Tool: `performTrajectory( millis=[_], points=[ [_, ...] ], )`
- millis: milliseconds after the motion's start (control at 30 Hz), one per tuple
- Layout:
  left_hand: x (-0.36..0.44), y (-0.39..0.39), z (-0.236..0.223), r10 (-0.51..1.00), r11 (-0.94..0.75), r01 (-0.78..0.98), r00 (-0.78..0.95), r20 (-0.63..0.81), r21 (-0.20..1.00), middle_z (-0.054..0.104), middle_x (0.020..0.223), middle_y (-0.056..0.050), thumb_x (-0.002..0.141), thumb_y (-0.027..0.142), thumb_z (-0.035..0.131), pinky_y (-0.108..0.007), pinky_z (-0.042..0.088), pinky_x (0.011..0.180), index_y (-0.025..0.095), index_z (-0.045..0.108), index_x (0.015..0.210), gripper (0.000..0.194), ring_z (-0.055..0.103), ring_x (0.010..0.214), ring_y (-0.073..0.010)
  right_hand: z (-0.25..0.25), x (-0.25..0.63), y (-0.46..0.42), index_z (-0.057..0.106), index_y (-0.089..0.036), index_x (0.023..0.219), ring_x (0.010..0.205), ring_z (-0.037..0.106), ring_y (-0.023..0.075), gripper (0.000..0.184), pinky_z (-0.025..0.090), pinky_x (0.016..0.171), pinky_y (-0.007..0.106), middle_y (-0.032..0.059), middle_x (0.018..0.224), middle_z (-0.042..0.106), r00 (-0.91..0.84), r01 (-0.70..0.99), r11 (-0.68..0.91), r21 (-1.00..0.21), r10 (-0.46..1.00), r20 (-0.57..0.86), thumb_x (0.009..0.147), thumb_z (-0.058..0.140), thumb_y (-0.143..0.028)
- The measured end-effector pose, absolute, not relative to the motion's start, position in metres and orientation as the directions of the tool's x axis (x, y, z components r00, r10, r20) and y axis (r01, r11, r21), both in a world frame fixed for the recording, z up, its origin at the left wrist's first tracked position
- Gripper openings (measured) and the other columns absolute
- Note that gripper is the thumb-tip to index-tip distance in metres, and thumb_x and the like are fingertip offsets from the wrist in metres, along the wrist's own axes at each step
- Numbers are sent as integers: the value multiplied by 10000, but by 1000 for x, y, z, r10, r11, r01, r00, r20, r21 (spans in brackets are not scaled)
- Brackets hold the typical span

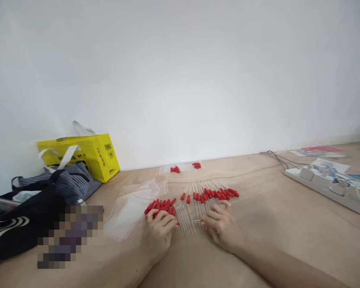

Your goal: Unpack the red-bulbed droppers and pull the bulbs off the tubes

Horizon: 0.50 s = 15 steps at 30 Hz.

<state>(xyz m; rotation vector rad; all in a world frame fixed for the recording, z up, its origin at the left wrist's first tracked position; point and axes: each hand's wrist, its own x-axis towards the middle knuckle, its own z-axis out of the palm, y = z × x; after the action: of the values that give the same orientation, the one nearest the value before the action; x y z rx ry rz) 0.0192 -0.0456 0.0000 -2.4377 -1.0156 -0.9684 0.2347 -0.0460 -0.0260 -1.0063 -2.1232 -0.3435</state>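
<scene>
The person's left hand (162,228) is curled over the near edge of a heap of glossy red rubber-like bulbs (159,205), with a bit of red showing at its fingertips; whether it pinches one or merely rests there, one cannot tell. The right hand (219,224) is bent over a row of slim clear tubes (202,206), a short pale piece jutting from its fingertips towards the left hand; it seems to be grasping a tube, though the fingers hide the hold. Between the hands a smaller set of slim clear tubes (184,222) lies side by side on the tan tabletop (258,224), with no bulbs visible on them. Just beyond, a fan of red-bulbed clear droppers (216,194) lies with stems pointing towards the wall, so a good share looks joined, while the bare tubes and loose bulbs look not yet paired. Near the wall, a clear plastic packet with red pieces (184,169) lies flat, its contents too small to count; beside the heap, flat transparent zip bags with red lines (126,212) appear unfilled
</scene>
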Motion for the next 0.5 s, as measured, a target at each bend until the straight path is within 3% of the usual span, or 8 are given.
performTrajectory(
  millis=[133, 300, 500],
  points=[
    [11, -40, 1, 520, -698, 713, 448, 727, 60, 624, 721, -18, 842, 256, 419, -286, 400, 636, 230, 625, 785, 216, 540, 677, -143, -31, 239, -42, 591, -216, 869, 668, 442, 127, 221, 247, 731, 299, 3, 689, 544, -334, 786, 598, -158, 625, 705, 833, 386, -142],
    [5, -27, 4, 616, -617, 743, 252, 746, 258, 574, 860, -52, 837, 258, 376, -282, 469, 715, 204, 600, 920, 245, 568, 801, -162, -32, 228, -36, 488, -179, 1134, 774, 469, 142, 428, 273, 688, 260, 55, 880, 539, -284, 816, 518, -257, 747, 602, 767, 345, -10],
    [-22, -12, 15, 785, -392, 800, 33, 618, 455, 579, 825, -54, 754, 272, 392, -290, 481, 686, 165, 552, 946, 272, 578, 742, -171, -17, 207, -26, 538, -153, 1057, 840, 471, 169, 444, 276, 709, 281, 86, 967, 534, -251, 856, 405, -322, 869, 426, 694, 360, 31]
  ],
)
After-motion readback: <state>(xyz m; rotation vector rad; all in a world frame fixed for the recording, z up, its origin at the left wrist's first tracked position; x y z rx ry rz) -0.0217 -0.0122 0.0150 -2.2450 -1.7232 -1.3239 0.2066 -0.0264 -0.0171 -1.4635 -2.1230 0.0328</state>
